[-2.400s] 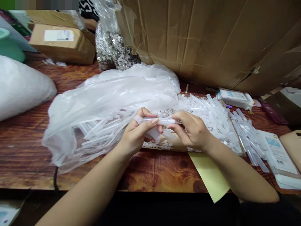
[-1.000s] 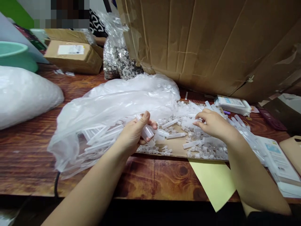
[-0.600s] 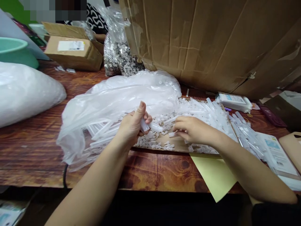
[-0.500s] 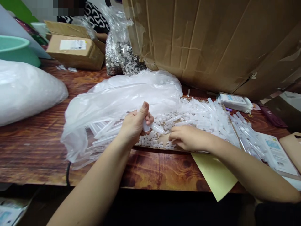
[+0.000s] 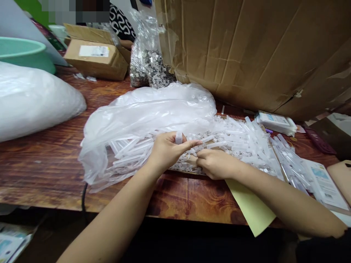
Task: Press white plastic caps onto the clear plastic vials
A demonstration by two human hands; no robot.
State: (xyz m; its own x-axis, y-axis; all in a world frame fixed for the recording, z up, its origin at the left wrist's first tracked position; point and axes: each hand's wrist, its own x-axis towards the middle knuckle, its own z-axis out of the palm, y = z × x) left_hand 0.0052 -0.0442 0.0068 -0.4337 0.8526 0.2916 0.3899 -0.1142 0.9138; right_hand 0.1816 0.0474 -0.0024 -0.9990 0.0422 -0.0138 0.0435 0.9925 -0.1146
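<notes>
My left hand (image 5: 166, 150) is closed around a clear plastic tube (image 5: 178, 137), whose end stands up between thumb and fingers. The thumb points right, toward my other hand. My right hand (image 5: 216, 163) has its fingers curled down over a shallow cardboard tray; the fingertips are partly hidden, so what they pinch cannot be made out. Small translucent plastic caps (image 5: 184, 167) lie in the tray near both hands. More clear tubes (image 5: 248, 144) are heaped in its right part. To the left, further tubes (image 5: 128, 151) show at the mouth of a plastic bag (image 5: 153, 109).
A large cardboard box (image 5: 233, 51) stands behind the tray. Bags of small metal parts (image 5: 157, 69), an open carton (image 5: 95, 62), a green basin (image 5: 24, 51) and a full white bag (image 5: 38, 98) are farther left. Yellow paper (image 5: 251, 206) hangs over the table edge. A person sits opposite.
My left hand has turned over, its thumb swinging from upward to rightward, and the tube now points up. My right hand stays low over the tray. The view has shifted slightly.
</notes>
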